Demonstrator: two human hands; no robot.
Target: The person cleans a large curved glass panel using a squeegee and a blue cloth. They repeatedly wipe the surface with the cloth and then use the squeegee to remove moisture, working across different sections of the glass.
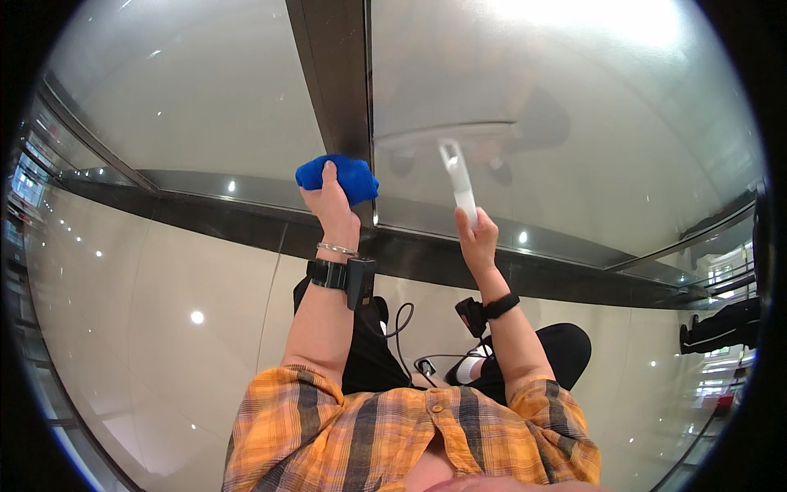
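Note:
A folded blue cloth [353, 175] is gripped in my left hand [332, 206], thumb on top, close to a dark metal post [338, 80]. My right hand [478, 243] grasps the white handle of a squeegee [460, 175]. The squeegee's long thin blade [455, 127] lies along the glass panel [615, 141] to the right of the post, its left end near the post's edge. Faint reflections show in that glass.
A second glass panel [203, 92] stands left of the post. A dark base rail [424, 261] runs under both panels. Black cables [399, 335] hang between my bent legs over the tiled floor [203, 369]. Another person's dark-trousered legs [722, 329] are at the far right.

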